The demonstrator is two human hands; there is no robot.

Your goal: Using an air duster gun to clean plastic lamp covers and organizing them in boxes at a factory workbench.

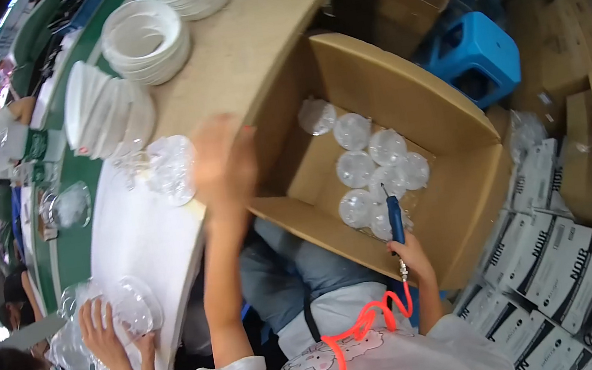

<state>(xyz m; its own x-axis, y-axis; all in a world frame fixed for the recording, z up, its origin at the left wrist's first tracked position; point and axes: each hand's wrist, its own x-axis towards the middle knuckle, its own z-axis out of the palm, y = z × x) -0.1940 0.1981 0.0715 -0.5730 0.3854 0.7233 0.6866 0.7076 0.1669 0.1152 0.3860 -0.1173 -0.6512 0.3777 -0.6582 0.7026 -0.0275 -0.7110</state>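
My left hand (221, 161) is blurred and raised over the table edge, right beside a clear plastic dome (171, 168); whether it touches the dome I cannot tell. My right hand (413, 253) is closed around a blue pen-shaped tool (394, 218) that trails a coiled orange hose (341, 345). The tool's tip points into an open cardboard box (412, 93) that holds several clear plastic domes (373, 166).
Stacks of white bowls (143, 40) and white lids (100, 110) stand on the table (245, 41). A co-worker's hands (101, 333) hold clear domes at the lower left. A blue stool (478, 53) and printed cartons (563, 253) stand to the right.
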